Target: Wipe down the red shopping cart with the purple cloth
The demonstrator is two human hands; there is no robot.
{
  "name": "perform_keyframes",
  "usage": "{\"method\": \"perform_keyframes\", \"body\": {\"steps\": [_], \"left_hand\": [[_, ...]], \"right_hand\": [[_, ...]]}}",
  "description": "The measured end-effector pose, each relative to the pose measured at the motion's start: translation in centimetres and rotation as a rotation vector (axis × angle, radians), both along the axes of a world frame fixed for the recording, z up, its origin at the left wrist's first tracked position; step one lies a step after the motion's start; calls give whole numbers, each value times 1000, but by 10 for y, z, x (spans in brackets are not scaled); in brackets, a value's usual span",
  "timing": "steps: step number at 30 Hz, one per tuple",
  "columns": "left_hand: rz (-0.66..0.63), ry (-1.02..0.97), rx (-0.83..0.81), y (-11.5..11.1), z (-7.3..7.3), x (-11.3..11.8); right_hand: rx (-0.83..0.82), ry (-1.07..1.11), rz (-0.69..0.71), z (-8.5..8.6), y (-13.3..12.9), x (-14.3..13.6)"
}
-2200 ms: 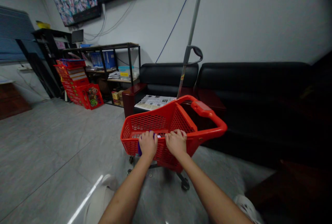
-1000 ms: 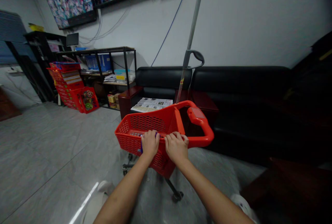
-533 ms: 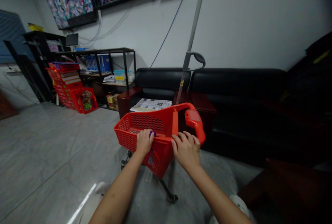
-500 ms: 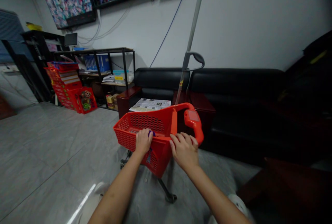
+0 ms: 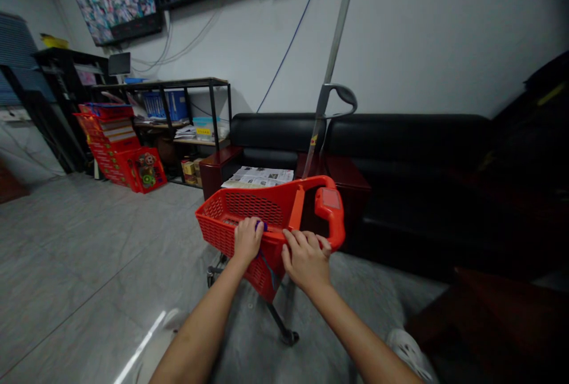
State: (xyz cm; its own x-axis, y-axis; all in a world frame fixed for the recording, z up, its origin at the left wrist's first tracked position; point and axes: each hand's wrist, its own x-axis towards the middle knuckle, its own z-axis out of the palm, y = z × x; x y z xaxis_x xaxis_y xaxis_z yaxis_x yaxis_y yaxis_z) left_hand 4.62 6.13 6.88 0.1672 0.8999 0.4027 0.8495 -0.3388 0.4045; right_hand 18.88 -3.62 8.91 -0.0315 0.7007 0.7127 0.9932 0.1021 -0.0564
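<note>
A small red plastic shopping cart (image 5: 278,206) with mesh sides stands on wheeled legs before me. At its near rim, my left hand (image 5: 248,242) is closed, and a small purple thing (image 5: 262,226) shows beside its fingers; its kind I cannot make out. Below that hand, a thin blue-grey strip crosses the basket's outer side. My right hand (image 5: 307,255) grips the near rim close to the cart's red handle (image 5: 329,203), fingers bent over the top. Its fingertips and the left hand's are partly hidden.
Black sofas (image 5: 409,165) with dark red armrests line the wall; newspapers (image 5: 259,176) lie on one seat. A grey pole (image 5: 340,28) rises behind the cart. Red boxes (image 5: 109,153) are stacked beside a shelf (image 5: 213,111) at left. My shoe (image 5: 406,348) shows at lower right.
My right hand has slid slightly left along the rim, away from the handle. My left hand stays nearly in place, and the strip on the basket's side looks different. The view has shifted a little.
</note>
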Motion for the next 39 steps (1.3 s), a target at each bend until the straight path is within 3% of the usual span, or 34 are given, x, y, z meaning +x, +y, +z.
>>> {"method": "perform_keyframes", "body": {"steps": [3, 8, 13, 17, 21, 23, 29, 35, 39], "left_hand": [[49, -2, -17, -3, 3, 10], [-99, -90, 74, -19, 4, 32], [-129, -71, 75, -14, 0, 23], [-101, -61, 55, -6, -5, 12], [-35, -183, 33, -11, -5, 13], [-54, -290, 47, -20, 0, 21], [-327, -448, 162, -38, 12, 40], [-279, -413, 70, -18, 10, 24], [-228, -451, 162, -33, 17, 41]], "right_hand": [[5, 17, -5, -2, 2, -1], [-9, 17, 13, 0, 1, 1], [10, 16, 134, 8, -10, 23], [171, 162, -91, 1, -14, 51], [195, 293, -13, -13, -7, 64], [209, 331, 15, -17, -4, 63], [245, 399, 43, -18, -1, 59], [255, 437, 59, -18, 0, 49], [278, 446, 29, -17, 4, 34]]}}
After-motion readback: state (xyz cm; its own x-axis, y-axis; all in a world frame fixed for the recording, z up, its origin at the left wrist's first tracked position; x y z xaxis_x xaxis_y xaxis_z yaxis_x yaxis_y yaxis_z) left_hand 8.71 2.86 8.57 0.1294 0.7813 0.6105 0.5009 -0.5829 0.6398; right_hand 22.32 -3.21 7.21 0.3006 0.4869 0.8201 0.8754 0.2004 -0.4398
